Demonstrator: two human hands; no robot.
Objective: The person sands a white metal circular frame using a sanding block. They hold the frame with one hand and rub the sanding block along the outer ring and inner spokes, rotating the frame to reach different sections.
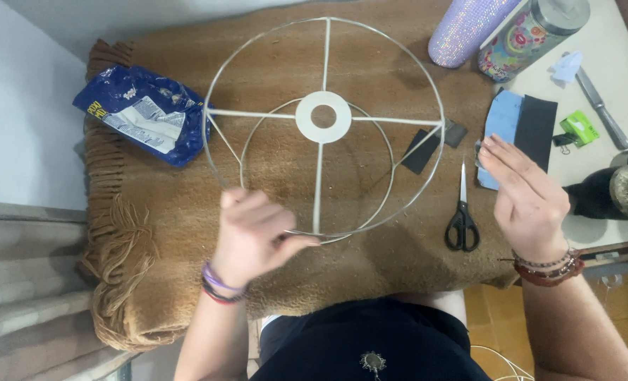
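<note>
A white wire lampshade frame [323, 117], two rings joined by spokes to a flat centre washer, lies on a brown blanket [370, 261]. My left hand [254, 236] pinches the near edge of the outer ring between thumb and fingers. Off to the right, my right hand [529, 197] hovers with fingers together and nothing in it, just past black-handled scissors [462, 212] and close to a blue and black fabric piece [518, 127].
A blue plastic bag [148, 113] lies at the blanket's left. Small black fabric strips [427, 147] sit by the frame's right rim. Two glittery tumblers [501, 28], a knife [599, 106], a green clip [578, 129] and a dark metal cup [627, 190] stand at right.
</note>
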